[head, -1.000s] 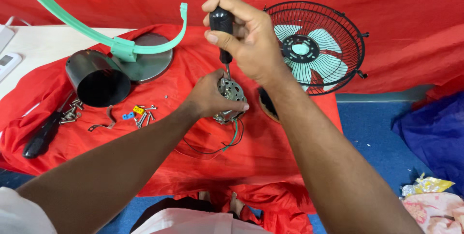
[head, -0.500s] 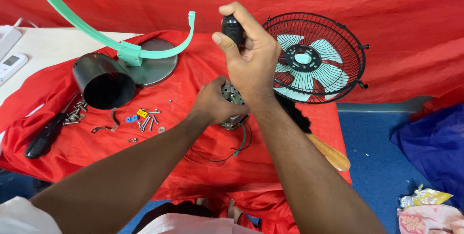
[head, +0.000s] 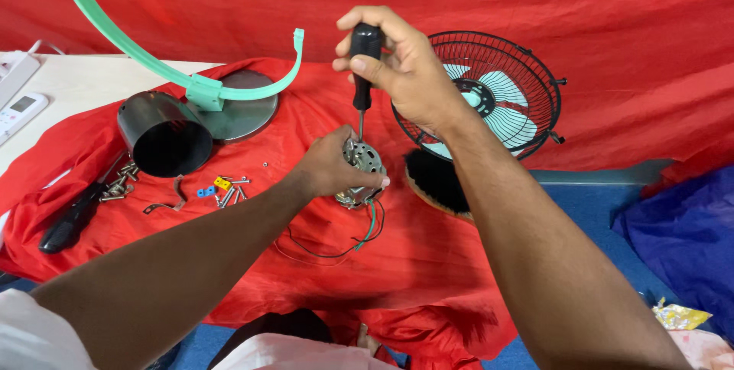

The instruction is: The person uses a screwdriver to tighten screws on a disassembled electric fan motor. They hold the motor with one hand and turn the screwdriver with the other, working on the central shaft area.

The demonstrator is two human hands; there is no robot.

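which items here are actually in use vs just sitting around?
In use:
- right hand gripping black-handled screwdriver, tip down on the motor
- left hand holding small fan motor, wires trailing

Lying about:
- loose screws
- black cylindrical housing
- green curved bracket on round base
- fan guard with blades
- second black screwdriver
- brush

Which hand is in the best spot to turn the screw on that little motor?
Probably the right hand: it holds the black-handled screwdriver upright with the tip on the motor. The left hand is busy gripping the motor on the red cloth.
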